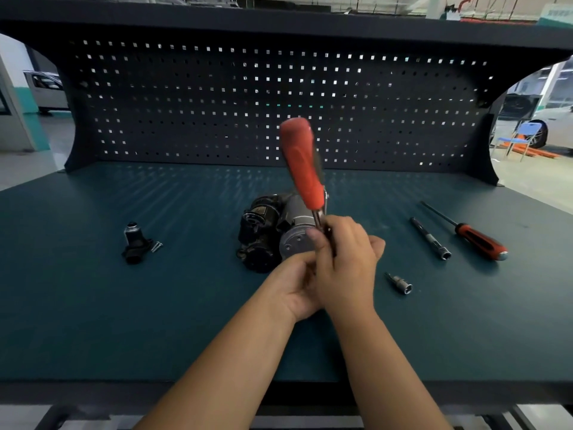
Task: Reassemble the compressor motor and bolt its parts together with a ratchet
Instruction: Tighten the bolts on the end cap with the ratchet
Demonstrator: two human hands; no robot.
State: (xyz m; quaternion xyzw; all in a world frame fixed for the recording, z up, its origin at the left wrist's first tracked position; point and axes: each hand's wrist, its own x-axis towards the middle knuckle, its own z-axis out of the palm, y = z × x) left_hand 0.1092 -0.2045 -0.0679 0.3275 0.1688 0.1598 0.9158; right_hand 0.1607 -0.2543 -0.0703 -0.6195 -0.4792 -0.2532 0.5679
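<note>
The compressor motor [273, 231], black with a grey cylindrical body, lies in the middle of the green bench. A ratchet with a red handle [300, 162] stands tilted up and to the left in front of it, handle blurred. My right hand [344, 259] grips the ratchet's metal shank near its head. My left hand [297, 283] is closed just below and behind it, around the tool's lower end, which is hidden by both hands. A separate black and silver compressor part [135, 243] lies at the left with a few screws [156, 246] beside it.
To the right lie a socket extension bar [431, 238], a red-handled screwdriver [471, 235] and a loose socket [401, 283]. A dark pegboard [279, 97] closes the back of the bench [124, 321]. The bench's front edge runs below my forearms.
</note>
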